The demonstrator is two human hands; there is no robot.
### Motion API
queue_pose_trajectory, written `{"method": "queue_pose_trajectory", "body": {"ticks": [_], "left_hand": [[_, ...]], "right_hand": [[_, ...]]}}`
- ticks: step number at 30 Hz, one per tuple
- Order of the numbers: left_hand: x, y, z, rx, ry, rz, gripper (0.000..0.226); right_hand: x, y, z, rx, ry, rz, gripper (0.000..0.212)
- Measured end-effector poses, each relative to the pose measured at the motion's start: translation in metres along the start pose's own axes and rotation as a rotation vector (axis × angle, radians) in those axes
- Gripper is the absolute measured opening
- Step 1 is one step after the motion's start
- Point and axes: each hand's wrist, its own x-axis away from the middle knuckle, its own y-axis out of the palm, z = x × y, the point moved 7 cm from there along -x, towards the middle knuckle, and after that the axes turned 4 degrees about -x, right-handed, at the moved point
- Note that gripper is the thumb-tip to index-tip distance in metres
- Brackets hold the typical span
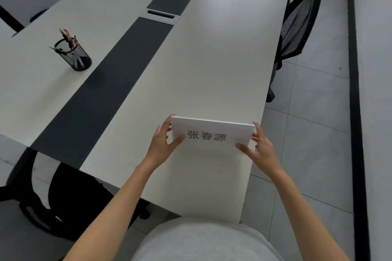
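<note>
White desk [212, 59], ends of name card [212, 131] hidden by left hand [161, 144], right hand [262, 151]

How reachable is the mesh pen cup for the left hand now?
Probably not without leaning: nothing blocks it, but the left hand grips the name card and the pen cup stands far off.

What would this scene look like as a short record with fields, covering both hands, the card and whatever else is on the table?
held thing: white name card, upright, dark printed characters facing the camera
left hand: pinches the card's left end, thumb in front
right hand: pinches the card's right end, thumb in front
surface: white table with a dark centre strip
also on table: black mesh pen holder with pens, far left
beside table: black mesh chair, right side
</note>
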Motion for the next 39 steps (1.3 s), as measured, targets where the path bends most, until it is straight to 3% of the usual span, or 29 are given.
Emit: {"method": "queue_pose_trajectory", "body": {"ticks": [5, 8, 11, 17, 25, 29, 35, 39], "left_hand": [[0.01, -0.017, 0.015, 0.084, 0.06, 0.139, 0.049], [0.011, -0.014, 0.02, 0.132, 0.046, 0.132, 0.042], [0.014, -0.013, 0.025, 0.247, 0.003, 0.2, 0.036], [0.024, -0.038, 0.054, 0.457, 0.034, 0.297, 0.04], [-0.008, -0.164, 0.057, 0.601, 0.154, 0.478, 0.04], [-0.045, -0.217, 0.011, 0.495, 0.107, 0.393, 0.05], [-0.093, -0.236, -0.095, 0.304, -0.222, 0.144, 0.071], [-0.106, -0.234, -0.137, 0.294, -0.286, 0.008, 0.073]], "right_hand": [[0.007, -0.015, -0.024, 0.013, -0.145, 0.004, 0.079], [0.004, -0.01, -0.027, 0.039, -0.159, -0.018, 0.059], [0.003, -0.013, -0.036, 0.077, -0.242, 0.073, 0.041], [0.001, -0.021, -0.093, 0.076, -0.516, 0.16, 0.04], [-0.027, 0.045, -0.219, -0.032, -0.755, 0.241, 0.04], [-0.071, 0.128, -0.234, -0.002, -0.621, 0.185, 0.032], [-0.107, 0.252, -0.176, -0.132, -0.166, 0.095, 0.029], [-0.107, 0.292, -0.148, -0.172, -0.035, 0.129, 0.03]]}}
